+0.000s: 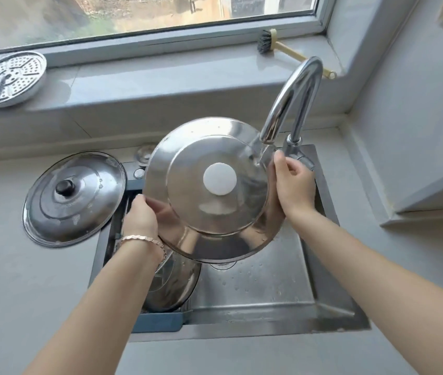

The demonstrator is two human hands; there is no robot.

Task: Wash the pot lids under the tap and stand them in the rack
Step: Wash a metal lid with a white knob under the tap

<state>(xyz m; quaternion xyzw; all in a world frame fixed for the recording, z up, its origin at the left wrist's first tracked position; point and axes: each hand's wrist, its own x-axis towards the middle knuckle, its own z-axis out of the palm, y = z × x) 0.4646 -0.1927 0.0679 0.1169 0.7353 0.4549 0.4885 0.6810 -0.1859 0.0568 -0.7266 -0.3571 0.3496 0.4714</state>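
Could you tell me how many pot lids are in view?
3: the white-knobbed lid held over the sink, the black-knobbed lid on the counter, and a third lid, partly hidden, in the rack.

Bare forearms, no sleeves; rose-gold chain bracelet (144,240) on left wrist.

This is looking like a home kitchen: a steel sink (255,288) is sitting sunk into a pale grey counter (25,266) at centre frame, with a curved chrome tap (296,87) arching over it. A window (133,17) is running along the top, its sill (160,77) carrying a perforated steamer tray (9,77) at upper left and a dish brush (266,41) at upper right. A white-knobbed lid (219,179) is showing over the sink, a black-knobbed lid (74,198) lying at left.
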